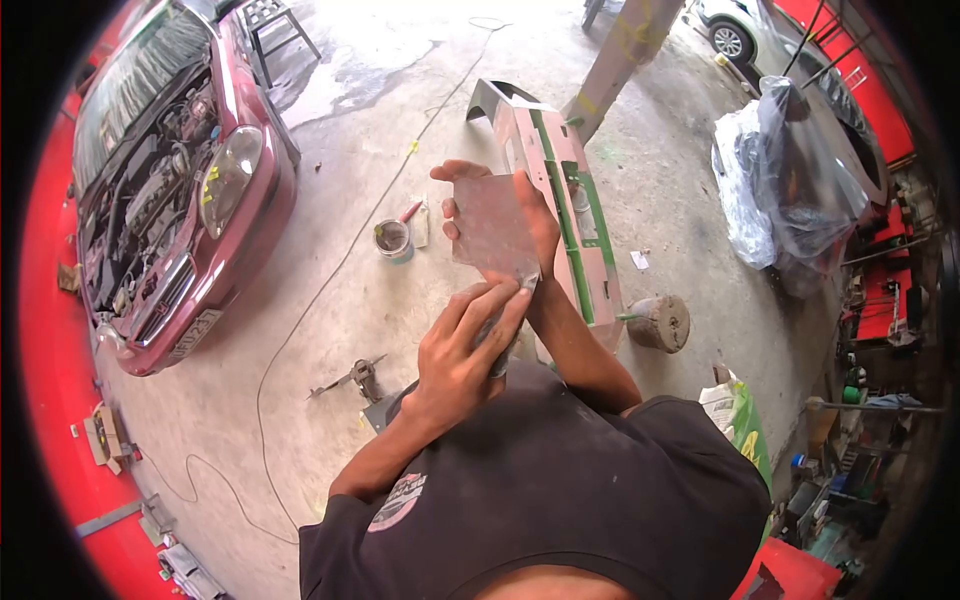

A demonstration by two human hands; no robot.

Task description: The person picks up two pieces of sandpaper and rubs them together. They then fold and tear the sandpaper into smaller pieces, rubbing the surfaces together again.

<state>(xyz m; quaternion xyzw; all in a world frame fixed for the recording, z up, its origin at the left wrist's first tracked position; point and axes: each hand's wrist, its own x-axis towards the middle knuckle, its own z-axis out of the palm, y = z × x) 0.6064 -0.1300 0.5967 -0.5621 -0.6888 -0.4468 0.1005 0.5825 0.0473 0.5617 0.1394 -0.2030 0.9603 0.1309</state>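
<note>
A flat, grey rectangular sheet point(492, 222), which looks like sandpaper, lies across my right hand point(540, 222). The thumb runs along its right edge, and the fingers show past its left side. Just below, my left hand point(468, 330) is closed, with its fingertips against the sheet's lower right corner. Something grey point(499, 343) shows under the left fingers; its kind is mostly hidden. Beyond my hands, a pink bumper point(555, 205) with green patches stands on the floor. A small tub point(391, 237) with a red-handled tool point(411, 211) sits to the left.
A maroon car point(255, 225) with its engine bay exposed stands at left. A cable point(330, 275) crosses the concrete floor. Near my body are a power tool point(363, 378) and a round block point(660, 323). A plastic-wrapped part point(790, 180) stands at right, by cluttered shelves point(870, 440).
</note>
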